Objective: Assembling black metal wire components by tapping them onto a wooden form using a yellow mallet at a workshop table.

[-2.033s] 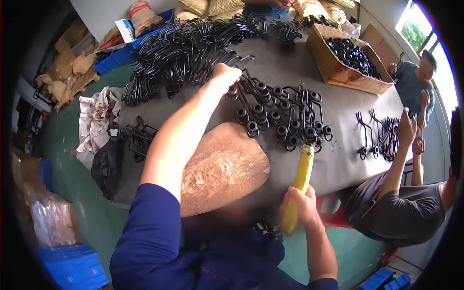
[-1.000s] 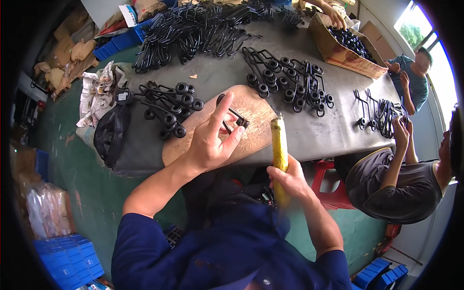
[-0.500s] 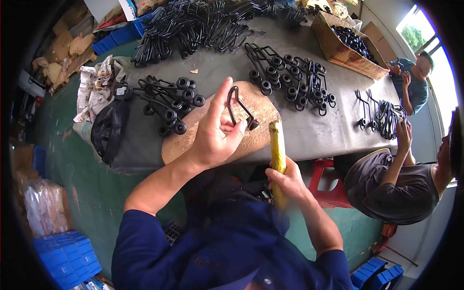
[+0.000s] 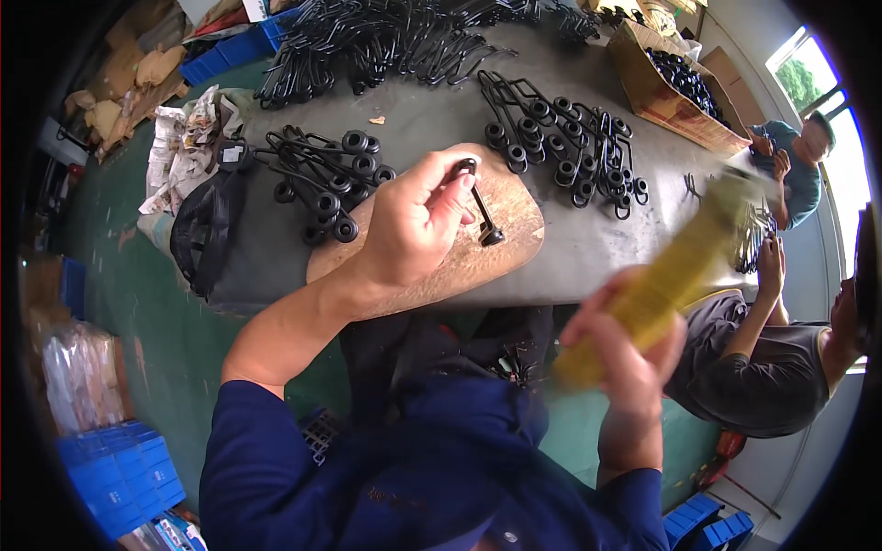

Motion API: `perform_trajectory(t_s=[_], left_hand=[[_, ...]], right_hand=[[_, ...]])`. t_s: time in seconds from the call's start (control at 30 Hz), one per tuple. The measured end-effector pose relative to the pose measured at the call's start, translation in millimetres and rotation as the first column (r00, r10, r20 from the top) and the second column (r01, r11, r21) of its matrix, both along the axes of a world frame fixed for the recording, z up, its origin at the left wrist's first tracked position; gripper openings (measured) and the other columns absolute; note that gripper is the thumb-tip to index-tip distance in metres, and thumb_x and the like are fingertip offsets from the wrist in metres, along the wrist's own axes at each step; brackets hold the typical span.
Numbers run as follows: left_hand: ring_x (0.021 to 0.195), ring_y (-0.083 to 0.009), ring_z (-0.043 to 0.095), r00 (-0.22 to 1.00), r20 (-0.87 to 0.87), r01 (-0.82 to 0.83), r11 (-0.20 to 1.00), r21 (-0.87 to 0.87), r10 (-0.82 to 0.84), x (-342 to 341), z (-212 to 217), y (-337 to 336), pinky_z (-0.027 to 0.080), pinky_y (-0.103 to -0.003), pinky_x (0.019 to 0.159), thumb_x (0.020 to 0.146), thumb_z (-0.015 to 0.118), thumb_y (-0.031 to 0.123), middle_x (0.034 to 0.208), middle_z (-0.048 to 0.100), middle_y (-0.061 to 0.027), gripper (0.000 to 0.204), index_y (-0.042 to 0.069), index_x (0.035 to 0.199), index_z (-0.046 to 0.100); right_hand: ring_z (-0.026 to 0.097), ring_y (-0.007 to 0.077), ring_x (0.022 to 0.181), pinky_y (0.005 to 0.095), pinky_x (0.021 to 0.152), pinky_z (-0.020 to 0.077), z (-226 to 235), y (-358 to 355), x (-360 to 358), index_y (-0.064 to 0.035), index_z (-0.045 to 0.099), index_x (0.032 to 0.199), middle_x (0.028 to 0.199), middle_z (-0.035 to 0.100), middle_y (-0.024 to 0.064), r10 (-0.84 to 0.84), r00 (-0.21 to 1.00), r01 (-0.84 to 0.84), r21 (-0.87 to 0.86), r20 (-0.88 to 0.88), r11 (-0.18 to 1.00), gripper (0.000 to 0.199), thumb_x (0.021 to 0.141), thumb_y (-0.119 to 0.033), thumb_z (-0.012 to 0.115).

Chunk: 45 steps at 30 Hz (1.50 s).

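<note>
My left hand (image 4: 413,220) pinches the upper end of a bent black rod (image 4: 483,209) between thumb and fingers. The rod's lower end carries a round black rubber bushing (image 4: 492,237), which is over or on a rounded wooden board (image 4: 514,197); contact is unclear. To the right, my right hand (image 4: 634,344) is wrapped round a thick yellow stick (image 4: 675,266), smeared by motion. The stick slants up to the right, well apart from the rod. Left of the board lies a bunch of black rods with bushings (image 4: 322,174).
More bushing-fitted rods (image 4: 565,142) lie beyond the board on the grey table (image 4: 432,119). A big heap of bare black rods (image 4: 367,46) covers the back. A cardboard box (image 4: 634,83) of small black parts stands far right. Two co-workers (image 4: 763,358) sit and stand at right.
The yellow stick has swung up and to the right, from near upright beside the board. My left hand has turned the rod and lowered its bushing end slightly; its fingers have closed in.
</note>
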<state>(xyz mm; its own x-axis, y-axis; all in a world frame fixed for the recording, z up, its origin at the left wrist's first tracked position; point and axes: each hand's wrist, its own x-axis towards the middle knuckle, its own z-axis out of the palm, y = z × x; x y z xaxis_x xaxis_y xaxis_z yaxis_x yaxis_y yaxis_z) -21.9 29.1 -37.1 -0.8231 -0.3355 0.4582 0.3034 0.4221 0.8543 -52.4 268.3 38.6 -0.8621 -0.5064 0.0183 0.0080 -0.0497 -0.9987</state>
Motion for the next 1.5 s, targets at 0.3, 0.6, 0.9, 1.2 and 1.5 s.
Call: perform_trajectory(t_s=[0.3, 0.6, 0.9, 1.2, 1.5], left_hand=[[0.069, -0.0094, 0.066, 0.998, -0.028, -0.061, 0.998, -0.002, 0.061, -3, -3, -7, 0.055, -0.022, 0.062, 0.097, 0.054, 0.003, 0.089, 0.067, -0.0058, 0.017, -0.004, 0.111, 0.059], [0.063, -0.0074, 0.062, 0.986, -0.006, -0.164, 0.962, -0.216, 0.167, 0, 3, -15, 0.049, -0.024, 0.055, 0.094, 0.06, 0.006, 0.073, 0.067, -0.0046, 0.015, -0.004, 0.105, 0.062], [0.058, -0.0035, 0.04, 0.995, 0.084, -0.046, 0.994, -0.097, 0.054, -3, 18, -28, 0.036, -0.027, 0.049, 0.088, 0.063, 0.007, 0.057, 0.051, -0.0019, 0.016, -0.003, 0.076, 0.06], [0.062, -0.0081, 0.061, 0.979, 0.198, -0.014, 0.951, 0.31, -0.05, 10, 30, -66, 0.051, -0.022, 0.051, 0.094, 0.06, 0.012, 0.077, 0.067, -0.0057, 0.017, -0.004, 0.09, 0.066], [0.067, -0.0116, 0.064, 0.918, 0.262, -0.39, 0.791, 0.471, 0.296, 65, 49, -230, 0.05, -0.022, 0.057, 0.094, 0.061, 0.024, 0.086, 0.069, -0.006, 0.018, 0.006, 0.093, 0.064]], right_hand=[[0.06, 0.0227, 0.064, 0.0345, 0.059, 0.0539, 30, -11, 19, -0.0078, 0.042, 0.113, 0.079, 0.06, 0.013, -0.176, 0.932, 0.042, -0.388, -0.317, 0.921, 0.048, 0.082, -0.026, 0.074], [0.059, 0.0133, 0.062, 0.0295, 0.054, 0.0494, -74, -15, 4, 0.0011, 0.05, 0.106, 0.074, 0.059, 0.0057, 0.217, 0.867, -0.388, 0.335, 0.449, 0.858, 0.033, 0.087, -0.021, 0.066], [0.061, 0.0197, 0.064, 0.0338, 0.059, 0.0507, -94, -33, 24, 0.002, 0.055, 0.098, 0.072, 0.061, 0.0131, 0.517, 0.855, -0.429, 0.614, 0.039, 0.662, 0.028, 0.083, -0.019, 0.065], [0.055, 0.0111, 0.061, 0.0276, 0.056, 0.0472, -70, -3, -3, -0.0007, 0.053, 0.096, 0.075, 0.057, 0.0033, 0.263, 0.955, -0.292, 0.608, 0.139, 0.739, 0.028, 0.081, -0.016, 0.072], [0.056, 0.0178, 0.06, 0.0354, 0.058, 0.047, -104, 33, -80, 0.0015, 0.053, 0.086, 0.065, 0.053, 0.0086, 0.07, 0.97, 0.148, 0.792, -0.234, 0.592, 0.03, 0.077, -0.021, 0.072]])
